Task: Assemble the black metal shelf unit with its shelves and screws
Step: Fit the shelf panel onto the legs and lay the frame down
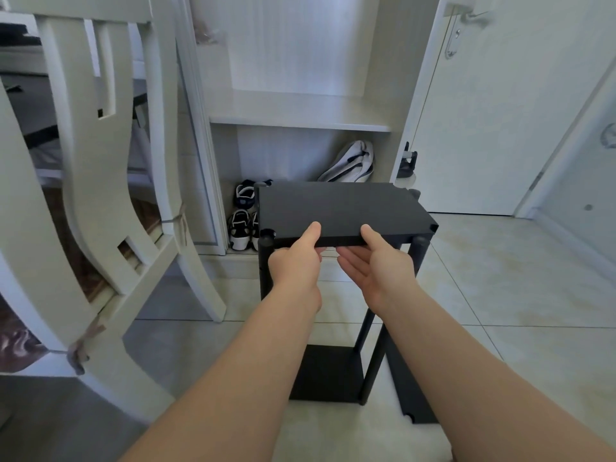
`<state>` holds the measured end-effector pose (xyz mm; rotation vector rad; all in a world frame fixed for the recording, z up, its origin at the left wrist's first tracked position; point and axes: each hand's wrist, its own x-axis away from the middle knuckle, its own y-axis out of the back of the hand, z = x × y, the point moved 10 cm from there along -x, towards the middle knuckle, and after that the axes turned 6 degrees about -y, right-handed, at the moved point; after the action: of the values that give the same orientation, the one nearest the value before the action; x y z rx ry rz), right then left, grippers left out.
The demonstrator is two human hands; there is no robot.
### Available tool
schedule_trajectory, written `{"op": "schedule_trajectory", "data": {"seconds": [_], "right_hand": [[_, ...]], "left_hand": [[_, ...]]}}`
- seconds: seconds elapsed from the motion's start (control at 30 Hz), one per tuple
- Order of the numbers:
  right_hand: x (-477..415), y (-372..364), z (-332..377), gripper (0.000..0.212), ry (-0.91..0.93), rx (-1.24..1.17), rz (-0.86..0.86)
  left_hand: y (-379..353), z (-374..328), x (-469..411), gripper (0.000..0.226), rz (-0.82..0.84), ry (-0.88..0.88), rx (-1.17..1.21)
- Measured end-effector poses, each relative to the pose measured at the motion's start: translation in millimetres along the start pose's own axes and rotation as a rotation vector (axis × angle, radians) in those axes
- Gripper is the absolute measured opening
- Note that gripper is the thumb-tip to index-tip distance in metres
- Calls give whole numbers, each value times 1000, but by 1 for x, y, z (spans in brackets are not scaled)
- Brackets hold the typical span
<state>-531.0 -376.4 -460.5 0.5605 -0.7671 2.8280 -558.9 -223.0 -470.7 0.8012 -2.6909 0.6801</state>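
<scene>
A black metal shelf unit stands on the tiled floor in front of me, with upright black posts [419, 258] and a lower black shelf [325, 375] near the floor. The top black shelf panel [336, 208] sits slightly skewed over the post tops. My left hand [295, 265] grips its near edge, thumb on top and fingers underneath. My right hand [380, 265] holds the same edge a little to the right, thumb on top, fingers under the panel. The near left post top [266, 242] shows beside the panel's corner.
A white wooden chair [110, 181] stands close on the left. Behind the unit is an open white cabinet [300, 123] with shoes [241, 225] and a white bag [350, 163] at its bottom. A white door [500, 111] is at the right.
</scene>
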Motion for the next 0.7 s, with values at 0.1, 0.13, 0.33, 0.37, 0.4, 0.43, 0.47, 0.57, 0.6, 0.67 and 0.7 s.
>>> {"op": "schedule_trajectory", "data": {"seconds": [0.1,0.13,0.33,0.37,0.4,0.43,0.47,0.57,0.6,0.67,0.7], "right_hand": [[1,-1,-4,17,-9,4,3],[1,0,-5,16,-12,4,2],[0,3,-10,23,-53,-12,-4],[-1,3,-10,26,-53,-9,-8],[-1,4,-10,27,-49,-5,-13],[-1,4,-10,26,-42,-3,-19],[-1,5,-10,25,-33,-5,-30],[-1,10,-11,19,-18,-21,-79],[-1,11,-11,18,-16,-24,-92],[-1,13,-11,16,-17,-32,-111],[-1,13,-12,16,-19,-37,-117]], "left_hand": [[5,1,-2,33,-11,-3,-12],[6,1,-2,33,-11,-3,-17],[7,4,-4,29,19,28,-46],[6,4,-4,29,29,40,-47],[6,5,-4,29,39,52,-53],[7,7,-3,30,51,63,-63],[7,8,-3,31,64,73,-76],[9,9,-3,37,124,105,-154],[10,8,-2,40,149,114,-208],[14,5,-1,44,182,114,-345],[16,3,-1,44,190,105,-406]]}}
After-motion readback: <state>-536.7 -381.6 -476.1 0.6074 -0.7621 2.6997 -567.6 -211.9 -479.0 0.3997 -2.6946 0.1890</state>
